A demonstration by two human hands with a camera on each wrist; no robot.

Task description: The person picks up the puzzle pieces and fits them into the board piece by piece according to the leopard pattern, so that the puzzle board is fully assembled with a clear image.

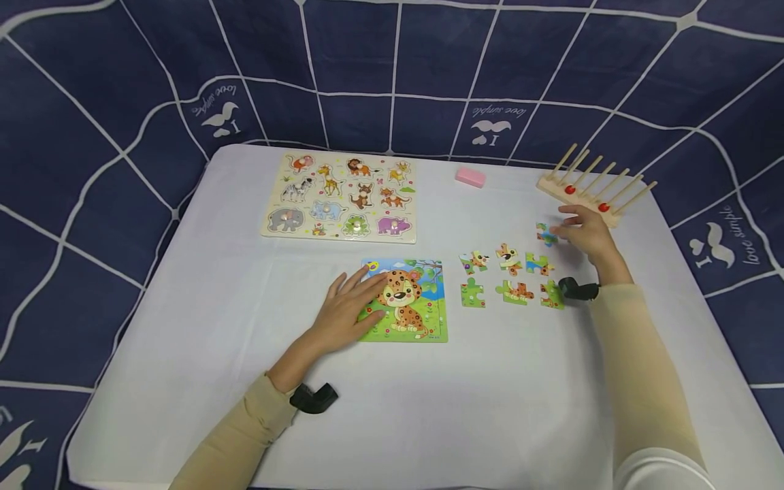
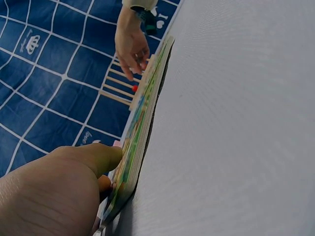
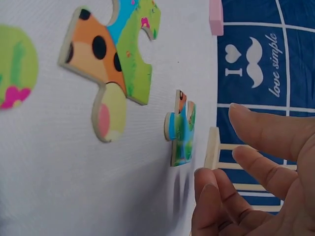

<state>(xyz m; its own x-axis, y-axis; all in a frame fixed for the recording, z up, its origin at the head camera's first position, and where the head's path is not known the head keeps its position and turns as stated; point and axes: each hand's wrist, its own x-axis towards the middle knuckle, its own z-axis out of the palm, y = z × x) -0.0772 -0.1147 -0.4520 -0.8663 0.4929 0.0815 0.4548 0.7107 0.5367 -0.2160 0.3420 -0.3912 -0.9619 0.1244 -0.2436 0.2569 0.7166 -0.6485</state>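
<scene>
My left hand point(image 1: 344, 314) rests on the left part of a leopard jigsaw board point(image 1: 431, 320), fingers spread over its picture. In the left wrist view the thumb point(image 2: 106, 158) lies on the board's point(image 2: 129, 179) near edge. Over at the right, my right hand point(image 1: 588, 235) hovers beside a blue-green jigsaw piece point(image 1: 544, 235). The right wrist view shows a gap between the fingers point(image 3: 263, 169) and that piece point(image 3: 183, 135), with nothing held. More loose pieces lie below it in two rows, including one with a leopard face point(image 1: 509, 258).
A wooden animal peg puzzle point(image 1: 339, 197) lies at the back left. Near the back edge sits a pink block point(image 1: 470, 177). Just beyond my right hand stands a wooden rack with upright pegs point(image 1: 578, 194) and red beads. Dark blue checked cloth point(image 1: 441, 61) hangs behind the table.
</scene>
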